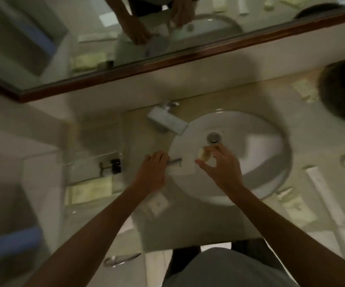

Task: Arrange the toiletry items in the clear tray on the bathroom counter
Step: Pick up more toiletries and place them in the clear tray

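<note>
While the right hand (222,164) pinches a small pale soap-like piece (204,155) over the sink basin (250,146), the left hand (154,169) rests at the basin's left rim; its grip is unclear.

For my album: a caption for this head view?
Right hand holds a small pale item over the sink; left hand beside.
</note>
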Demonstrator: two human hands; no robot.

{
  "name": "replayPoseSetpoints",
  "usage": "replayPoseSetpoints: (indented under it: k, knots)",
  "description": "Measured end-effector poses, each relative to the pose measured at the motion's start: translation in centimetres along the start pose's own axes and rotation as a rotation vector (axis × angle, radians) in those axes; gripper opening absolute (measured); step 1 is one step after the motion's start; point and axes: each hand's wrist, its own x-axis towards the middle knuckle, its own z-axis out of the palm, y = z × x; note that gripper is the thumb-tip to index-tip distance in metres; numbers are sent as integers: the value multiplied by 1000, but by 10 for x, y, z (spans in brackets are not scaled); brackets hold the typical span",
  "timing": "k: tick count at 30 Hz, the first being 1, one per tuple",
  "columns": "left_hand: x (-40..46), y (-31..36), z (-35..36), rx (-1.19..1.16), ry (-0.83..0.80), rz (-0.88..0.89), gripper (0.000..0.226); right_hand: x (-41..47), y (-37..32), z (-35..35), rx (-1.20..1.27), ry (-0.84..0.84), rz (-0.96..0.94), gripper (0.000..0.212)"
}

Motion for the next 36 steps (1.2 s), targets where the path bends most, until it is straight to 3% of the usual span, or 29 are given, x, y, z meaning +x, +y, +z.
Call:
replayPoseSetpoints:
  k: [7,14,19,26,32,36]
  knots:
    - [-123,-172,14,20,65,-194,58,-10,-152,126,-5,-246,-185,43]
    - [-155,-256,31,69,25,-231,46,-22,-205,186,-192,-361,-390,46]
    - [-147,-283,43,95,-24,-207,53,-20,-218,207,-372,-417,-422,46]
    - [-148,-298,47,-67,-22,-204,83,-17,-216,210,-474,-467,-372,48]
    - [-149,-304,55,-9,128,-141,46,-18,-209,217,-478,-437,-381,39]
    - [-152,-287,51,-21,202,-207,52,-16,-207,210,-421,-446,-405,41]
